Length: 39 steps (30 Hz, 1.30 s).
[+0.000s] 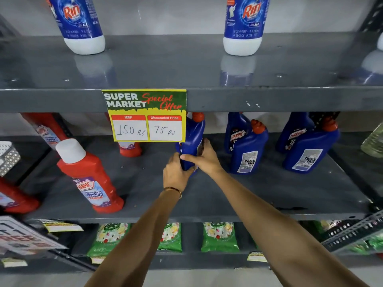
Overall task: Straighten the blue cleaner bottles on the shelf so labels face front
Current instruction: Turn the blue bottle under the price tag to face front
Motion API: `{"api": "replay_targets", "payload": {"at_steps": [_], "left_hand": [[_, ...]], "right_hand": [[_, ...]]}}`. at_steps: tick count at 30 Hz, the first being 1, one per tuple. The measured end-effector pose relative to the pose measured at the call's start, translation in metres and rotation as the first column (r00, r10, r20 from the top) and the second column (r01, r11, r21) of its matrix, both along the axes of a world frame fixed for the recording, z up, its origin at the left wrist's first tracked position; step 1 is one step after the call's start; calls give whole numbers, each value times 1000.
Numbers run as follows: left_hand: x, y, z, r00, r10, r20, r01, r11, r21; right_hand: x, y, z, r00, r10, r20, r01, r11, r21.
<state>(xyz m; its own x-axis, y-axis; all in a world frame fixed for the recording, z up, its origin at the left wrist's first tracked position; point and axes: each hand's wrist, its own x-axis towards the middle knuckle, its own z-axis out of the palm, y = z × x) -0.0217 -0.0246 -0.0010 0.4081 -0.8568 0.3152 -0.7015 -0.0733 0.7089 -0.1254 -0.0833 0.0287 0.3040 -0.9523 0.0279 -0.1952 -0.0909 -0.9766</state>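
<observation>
A blue cleaner bottle (193,139) with a red cap stands on the middle shelf (207,195), partly behind a price card. My left hand (176,172) grips its lower left side and my right hand (204,157) wraps its right side. The bottle shows a plain blue side toward me, with a label edge at its right. Two more blue bottles (247,150) (308,151) stand to the right with their back barcode labels facing me. Behind each of them stands another blue bottle showing a Harpic front label.
A yellow and green special-offer card (146,114) hangs from the upper shelf edge. Red Harpic bottles (91,179) stand at the left of the middle shelf. Rin bottles (242,25) are on the top shelf. Green packets (219,237) fill the shelf below.
</observation>
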Motion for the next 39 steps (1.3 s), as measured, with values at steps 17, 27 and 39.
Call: {"api": "replay_targets", "payload": {"at_steps": [17, 27, 39], "left_hand": [[50, 15, 9, 290, -198, -936, 736, 672, 86], [26, 1, -1, 644, -110, -757, 348, 923, 162], [15, -4, -9, 906, 103, -410, 4, 967, 254]], "right_hand": [[-35, 4, 6, 880, 355, 315, -431, 875, 221], [-46, -3, 5, 881, 347, 321, -428, 874, 230], [-39, -6, -7, 920, 292, 260, -358, 896, 261]]}}
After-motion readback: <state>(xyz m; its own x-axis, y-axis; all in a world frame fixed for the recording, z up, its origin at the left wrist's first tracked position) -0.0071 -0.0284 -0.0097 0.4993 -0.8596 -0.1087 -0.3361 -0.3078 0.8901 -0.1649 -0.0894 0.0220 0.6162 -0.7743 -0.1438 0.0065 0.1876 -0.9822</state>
